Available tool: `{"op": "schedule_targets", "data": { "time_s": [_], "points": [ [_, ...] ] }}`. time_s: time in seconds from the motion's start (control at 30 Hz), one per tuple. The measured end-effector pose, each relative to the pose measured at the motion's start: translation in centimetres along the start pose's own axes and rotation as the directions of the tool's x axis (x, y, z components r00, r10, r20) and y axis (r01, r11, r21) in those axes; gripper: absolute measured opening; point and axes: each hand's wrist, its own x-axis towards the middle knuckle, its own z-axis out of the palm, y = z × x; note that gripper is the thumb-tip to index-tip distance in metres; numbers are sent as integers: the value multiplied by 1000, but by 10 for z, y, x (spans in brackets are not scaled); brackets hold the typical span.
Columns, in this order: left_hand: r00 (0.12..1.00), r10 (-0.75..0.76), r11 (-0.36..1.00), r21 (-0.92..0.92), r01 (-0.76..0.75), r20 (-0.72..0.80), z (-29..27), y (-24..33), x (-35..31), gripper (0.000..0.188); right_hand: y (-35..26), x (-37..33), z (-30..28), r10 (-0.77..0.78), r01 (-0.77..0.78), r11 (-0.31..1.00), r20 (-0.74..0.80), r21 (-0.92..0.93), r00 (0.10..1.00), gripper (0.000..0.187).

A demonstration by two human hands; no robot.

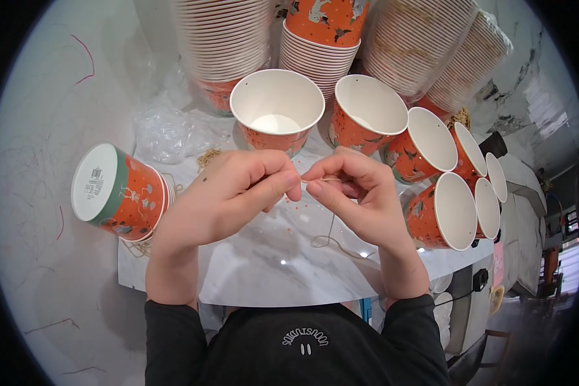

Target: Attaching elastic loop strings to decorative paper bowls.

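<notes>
Tan cord (330,237) lies between the pinching hands (360,193), slack looping below.

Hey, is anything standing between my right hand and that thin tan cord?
Nothing visible: your right hand already pinches the thin tan cord, and its slack loop shows uncovered over the marble-patterned tabletop.

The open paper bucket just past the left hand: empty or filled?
Empty: the paper bucket is open at the top, and only its bare white inside shows, down to the bottom.
</notes>
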Motion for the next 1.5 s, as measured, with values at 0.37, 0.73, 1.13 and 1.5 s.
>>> {"op": "schedule_targets", "data": {
  "time_s": [0.37,0.73,1.13,1.5],
  "points": [
    [821,468,829,484,-280,-327,11,-53,54,25,3,5,-16,-252,102,920,-368,-379,895,7],
    [905,394,643,751,-149,-158,2,-43,46,22,6,7,-37,-359,196,857,-280,-476,890,9],
    [959,239,964,79,-253,150,-30,-12,2,16,-8,4,-38,-319,292,892,-22,-346,948,7],
    [981,41,946,-323,24,192,0,-14,8,39,12,13,-21,-242,247,922,55,-298,969,6]
  ]
}}
